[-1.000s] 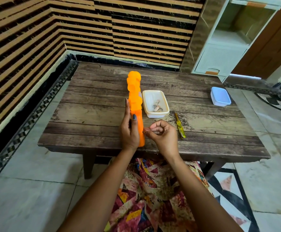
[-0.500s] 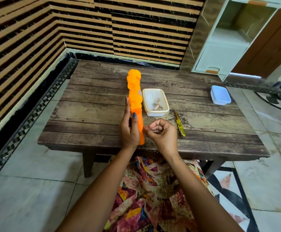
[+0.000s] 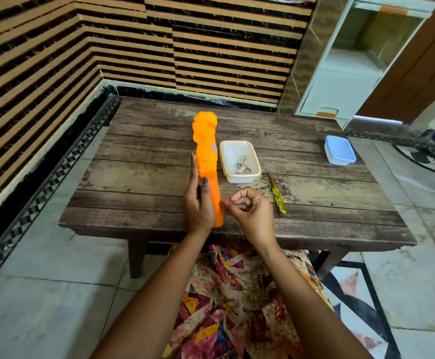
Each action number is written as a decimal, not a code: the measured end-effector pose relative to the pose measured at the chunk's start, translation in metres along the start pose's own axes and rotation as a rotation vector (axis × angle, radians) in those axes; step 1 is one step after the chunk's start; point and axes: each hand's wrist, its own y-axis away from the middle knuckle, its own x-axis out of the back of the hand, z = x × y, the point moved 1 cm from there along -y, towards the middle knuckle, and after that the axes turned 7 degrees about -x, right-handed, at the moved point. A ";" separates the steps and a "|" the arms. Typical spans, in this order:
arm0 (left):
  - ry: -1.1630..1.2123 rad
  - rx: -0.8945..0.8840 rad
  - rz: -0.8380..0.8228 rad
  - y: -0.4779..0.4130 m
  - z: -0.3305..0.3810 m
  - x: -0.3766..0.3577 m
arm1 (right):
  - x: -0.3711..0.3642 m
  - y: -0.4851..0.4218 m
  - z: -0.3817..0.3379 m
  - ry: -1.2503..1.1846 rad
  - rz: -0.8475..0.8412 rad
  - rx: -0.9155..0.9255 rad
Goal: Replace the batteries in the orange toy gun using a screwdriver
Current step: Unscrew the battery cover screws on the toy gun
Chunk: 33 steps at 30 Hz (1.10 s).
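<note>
A blue box [image 3: 340, 153] sits on the wooden table [image 3: 314, 193] (far right corner), a white cabinet [image 3: 340, 94] behind

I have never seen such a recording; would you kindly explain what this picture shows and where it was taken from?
No machine: a person works with bare hands, filmed by one camera worn on the head, looking down. The left hand holds an orange plastic toy gun upright on a wooden table. The right hand, fingers curled, has its fingertips at the gun's lower side; whether they pinch anything is too small to tell. A yellow screwdriver, an open white plastic box of small metal bits and a closed blue-lidded box lie nearby.
</note>
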 end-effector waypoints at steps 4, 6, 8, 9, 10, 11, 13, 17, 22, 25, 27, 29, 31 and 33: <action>-0.001 0.014 0.040 -0.001 0.002 0.001 | 0.026 -0.004 -0.002 0.264 0.328 0.067; 0.005 0.042 0.069 -0.001 0.001 0.001 | 0.046 -0.007 -0.001 0.619 0.496 -0.020; -0.004 0.064 0.096 -0.001 0.000 0.001 | 0.063 -0.013 0.008 0.895 0.446 -0.182; -0.010 0.067 0.104 -0.001 0.001 0.000 | 0.068 -0.014 0.012 0.969 0.392 -0.237; -0.015 0.067 0.106 -0.001 0.001 0.000 | 0.070 -0.015 0.017 1.005 0.353 -0.266; -0.022 0.067 0.112 -0.001 0.001 0.001 | 0.073 -0.016 0.022 1.008 0.336 -0.275; -0.020 0.086 0.126 0.000 0.001 0.001 | 0.076 -0.017 0.028 0.909 0.368 -0.240; -0.002 0.085 0.122 0.000 0.002 0.001 | 0.085 -0.017 0.025 0.308 0.579 -0.167; -0.022 0.116 0.128 -0.001 0.002 0.001 | 0.078 -0.007 -0.010 -0.154 0.564 0.145; -0.018 0.110 0.126 -0.001 0.003 0.001 | 0.063 0.005 -0.035 -0.184 0.399 0.285; -0.015 0.096 0.121 -0.001 0.003 0.002 | 0.050 0.009 -0.040 -0.029 0.255 0.313; -0.021 0.088 0.112 -0.002 0.003 0.003 | 0.040 0.013 -0.036 0.107 0.190 0.321; -0.043 0.095 0.111 -0.002 0.003 0.003 | 0.034 0.017 -0.032 0.193 0.197 0.343; -0.057 0.101 0.113 -0.002 0.003 0.003 | 0.030 0.021 -0.032 0.233 0.210 0.364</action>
